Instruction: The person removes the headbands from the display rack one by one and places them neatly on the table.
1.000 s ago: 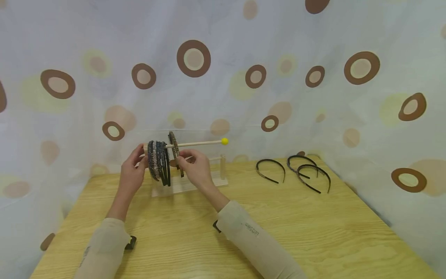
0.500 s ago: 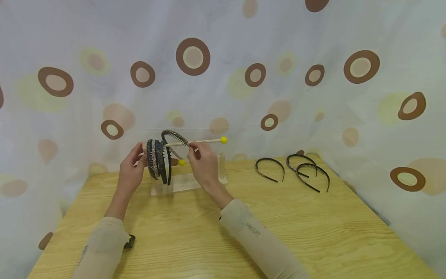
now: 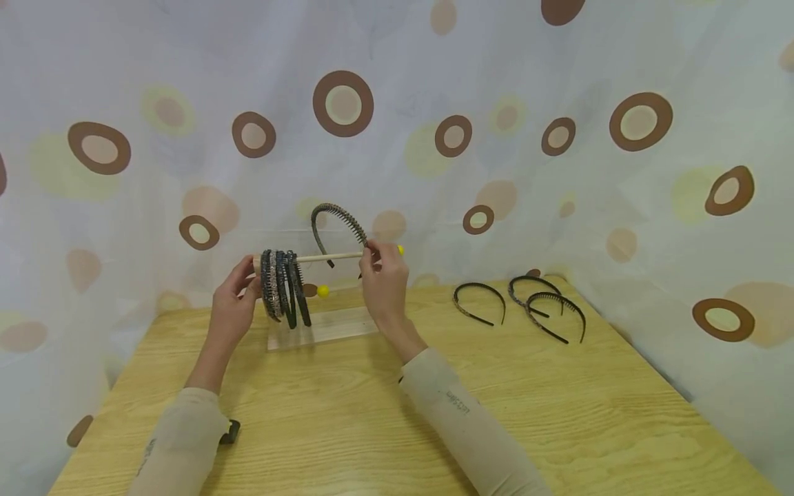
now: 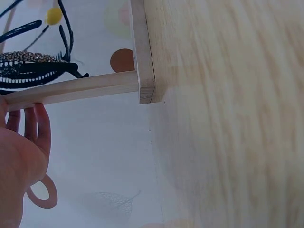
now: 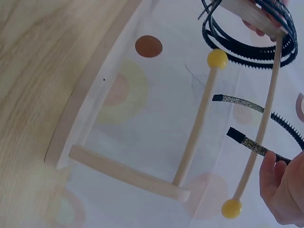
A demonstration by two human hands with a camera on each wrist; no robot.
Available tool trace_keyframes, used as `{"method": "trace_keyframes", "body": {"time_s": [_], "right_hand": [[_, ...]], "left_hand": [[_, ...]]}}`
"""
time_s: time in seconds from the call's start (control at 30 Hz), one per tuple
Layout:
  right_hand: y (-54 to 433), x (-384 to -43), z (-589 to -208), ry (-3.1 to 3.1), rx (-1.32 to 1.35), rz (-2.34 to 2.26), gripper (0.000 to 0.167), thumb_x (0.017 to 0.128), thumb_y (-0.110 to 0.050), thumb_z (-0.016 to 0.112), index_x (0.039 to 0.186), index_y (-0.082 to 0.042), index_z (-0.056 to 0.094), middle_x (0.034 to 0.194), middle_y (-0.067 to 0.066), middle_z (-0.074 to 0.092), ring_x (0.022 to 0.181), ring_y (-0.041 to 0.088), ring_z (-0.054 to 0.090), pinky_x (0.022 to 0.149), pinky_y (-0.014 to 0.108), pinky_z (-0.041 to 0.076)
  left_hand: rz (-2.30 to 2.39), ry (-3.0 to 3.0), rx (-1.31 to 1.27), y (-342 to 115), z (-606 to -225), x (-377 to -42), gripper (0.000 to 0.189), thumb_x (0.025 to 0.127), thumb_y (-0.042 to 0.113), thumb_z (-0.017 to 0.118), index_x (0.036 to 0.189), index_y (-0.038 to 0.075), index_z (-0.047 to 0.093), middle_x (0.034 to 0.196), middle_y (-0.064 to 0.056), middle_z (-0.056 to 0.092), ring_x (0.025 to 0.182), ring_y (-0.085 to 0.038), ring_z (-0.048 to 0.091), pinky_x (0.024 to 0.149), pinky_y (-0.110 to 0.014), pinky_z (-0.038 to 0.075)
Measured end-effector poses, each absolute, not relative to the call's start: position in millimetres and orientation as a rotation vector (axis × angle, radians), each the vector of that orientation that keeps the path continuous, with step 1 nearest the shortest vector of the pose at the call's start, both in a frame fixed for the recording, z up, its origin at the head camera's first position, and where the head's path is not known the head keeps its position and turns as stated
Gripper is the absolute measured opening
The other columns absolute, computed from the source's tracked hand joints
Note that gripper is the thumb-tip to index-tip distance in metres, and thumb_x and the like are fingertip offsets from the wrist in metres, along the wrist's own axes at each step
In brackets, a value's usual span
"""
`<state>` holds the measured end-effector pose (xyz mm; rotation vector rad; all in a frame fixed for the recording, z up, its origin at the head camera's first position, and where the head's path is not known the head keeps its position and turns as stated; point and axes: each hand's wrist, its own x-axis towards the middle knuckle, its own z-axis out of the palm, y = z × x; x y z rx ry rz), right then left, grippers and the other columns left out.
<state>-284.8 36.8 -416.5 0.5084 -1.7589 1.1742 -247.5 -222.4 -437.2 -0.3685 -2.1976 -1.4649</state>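
Right hand [image 3: 386, 282] has a toothed headband [image 3: 340, 211] pinched by one leg, probably so the arch can sit freely over the upper rod [image 3: 344, 256]. Looks like the legs straddle the rod, but I can't tell if they touch it. Left hand [image 3: 233, 301] grips the free end of the left upright [image 4: 95, 88], I'd guess to steady the wooden stand [image 3: 322, 329]. Right next to those fingers, a bunch of headbands [image 3: 276, 282] hangs packed at the rod's left end, which likely saves rod length. The yellow ball [image 5: 232, 209] on its right end would make a decent stopper. Three loose headbands [image 3: 554, 295] lie at the far right of the table [image 3: 347, 427], well apart from the stand, maybe to avoid snagging.
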Motion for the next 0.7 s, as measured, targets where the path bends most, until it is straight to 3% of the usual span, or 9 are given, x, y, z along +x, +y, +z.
{"method": "trace_keyframes", "body": {"time_s": [0.17,0.33,0.53,0.7], "right_hand": [[48.2,-286.4,-406.9,-1.701,0.438,1.247,0.012,0.098,0.002,0.062,0.107,0.006,0.07,0.097,0.014,0.064,0.088,0.022,0.064,0.069,0.025,0.061],[65.9,-290.4,-399.8,-1.658,0.387,1.27,0.013,0.1,-0.001,0.062,0.107,0.005,0.071,0.098,0.011,0.064,0.09,0.021,0.063,0.071,0.027,0.061],[88.8,-292.7,-392.0,-1.61,0.367,1.213,0.014,0.099,0.0,0.063,0.106,0.006,0.073,0.095,0.013,0.066,0.087,0.023,0.065,0.068,0.033,0.062],[104.7,-291.4,-386.1,-1.636,0.356,1.298,0.015,0.1,-0.002,0.063,0.106,0.005,0.074,0.093,0.013,0.068,0.081,0.023,0.068,0.066,0.027,0.062]], "left_hand": [[-1.463,-2.204,-0.364,-231.9,-455.9,-266.3,0.054,0.109,0.016,0.05,0.159,0.005,0.034,0.149,-0.022,0.047,0.129,-0.037,0.053,0.094,-0.021,0.051],[-1.464,-2.207,-0.363,-234.1,-460.0,-268.3,0.055,0.109,0.02,0.05,0.16,0.007,0.033,0.15,-0.021,0.047,0.129,-0.036,0.053,0.098,-0.037,0.054],[-1.476,-2.209,-0.353,-227.2,-450.5,-257.8,0.053,0.109,0.014,0.049,0.158,0.001,0.033,0.149,-0.025,0.046,0.129,-0.04,0.052,0.095,-0.022,0.051],[-1.468,-2.204,-0.371,-219.8,-432.5,-240.6,0.052,0.109,0.011,0.049,0.156,-0.005,0.034,0.147,-0.029,0.047,0.128,-0.043,0.051,0.09,-0.013,0.047]]}}
